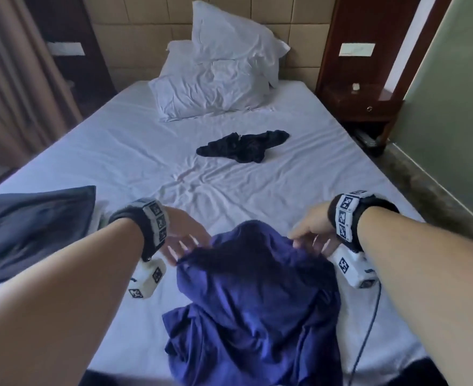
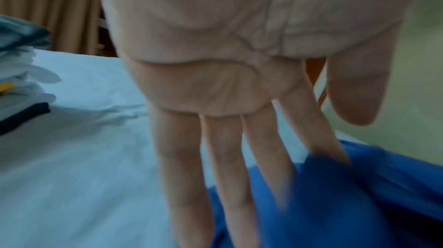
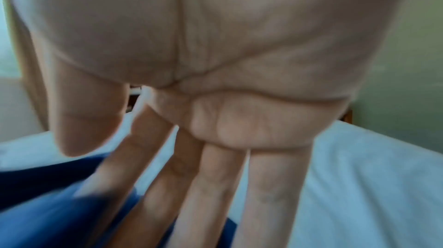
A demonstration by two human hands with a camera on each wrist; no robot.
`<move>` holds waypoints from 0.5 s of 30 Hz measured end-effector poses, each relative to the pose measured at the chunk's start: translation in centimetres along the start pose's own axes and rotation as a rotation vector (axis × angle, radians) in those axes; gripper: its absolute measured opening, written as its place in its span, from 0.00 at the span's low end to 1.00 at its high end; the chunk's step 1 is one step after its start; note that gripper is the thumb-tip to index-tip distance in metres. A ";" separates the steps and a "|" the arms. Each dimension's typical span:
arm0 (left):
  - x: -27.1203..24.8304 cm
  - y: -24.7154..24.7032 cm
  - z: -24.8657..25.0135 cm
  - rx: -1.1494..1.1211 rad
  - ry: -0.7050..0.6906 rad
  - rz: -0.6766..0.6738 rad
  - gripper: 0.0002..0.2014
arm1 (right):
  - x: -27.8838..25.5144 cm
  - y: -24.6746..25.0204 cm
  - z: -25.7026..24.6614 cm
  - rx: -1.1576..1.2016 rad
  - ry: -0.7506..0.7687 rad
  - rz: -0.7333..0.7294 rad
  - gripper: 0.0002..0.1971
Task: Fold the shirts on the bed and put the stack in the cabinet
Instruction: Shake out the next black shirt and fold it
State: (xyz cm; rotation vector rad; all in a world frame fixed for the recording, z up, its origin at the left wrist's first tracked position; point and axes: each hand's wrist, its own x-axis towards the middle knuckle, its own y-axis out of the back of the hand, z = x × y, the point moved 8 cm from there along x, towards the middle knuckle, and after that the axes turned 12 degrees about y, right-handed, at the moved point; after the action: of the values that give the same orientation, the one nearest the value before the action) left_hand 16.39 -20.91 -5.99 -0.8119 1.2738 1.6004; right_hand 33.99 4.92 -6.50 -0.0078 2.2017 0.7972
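A crumpled blue shirt [image 1: 257, 302] lies bunched at the near edge of the white bed [image 1: 118, 151]. My left hand [image 1: 181, 245] hovers at the bunch's upper left corner and my right hand [image 1: 310, 240] at its upper right. Both hands have straight, spread fingers. In the left wrist view the left hand [image 2: 227, 166] touches the blue shirt [image 2: 335, 204] with its index finger. In the right wrist view the index finger of the right hand [image 3: 187, 185] touches the blue shirt [image 3: 43, 210]. A second, dark shirt [image 1: 243, 147] lies crumpled mid-bed. A folded dark garment [image 1: 34, 227] tops a stack [image 2: 21, 81] at left.
White pillows [image 1: 218, 87] are heaped at the headboard. A dark wooden nightstand [image 1: 363, 104] stands right of the bed, with a green wall beyond. Brown curtains [image 1: 12, 79] hang at left. A thin cable [image 1: 369, 316] trails from my right wrist across the sheet.
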 end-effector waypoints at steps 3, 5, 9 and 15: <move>2.2 -1.2 -1.0 0.238 -0.001 0.134 0.13 | 0.4 -3.6 2.0 -0.064 -0.031 -0.026 0.12; 2.6 0.2 -0.7 0.242 -0.073 0.411 0.12 | 0.3 -2.9 2.5 -0.218 0.011 0.154 0.15; 4.1 -0.7 -2.6 0.346 0.026 0.526 0.27 | -0.8 -4.8 3.9 -0.354 -0.057 0.192 0.33; 5.1 -3.8 -3.8 0.014 -0.003 0.295 0.07 | 0.9 -5.7 3.7 0.153 -0.049 0.254 0.11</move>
State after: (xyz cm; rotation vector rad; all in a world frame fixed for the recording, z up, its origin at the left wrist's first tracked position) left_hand 17.85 -23.13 -12.89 -0.6343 1.4526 1.8200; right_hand 37.32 2.56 -12.03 0.3696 2.2379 0.7540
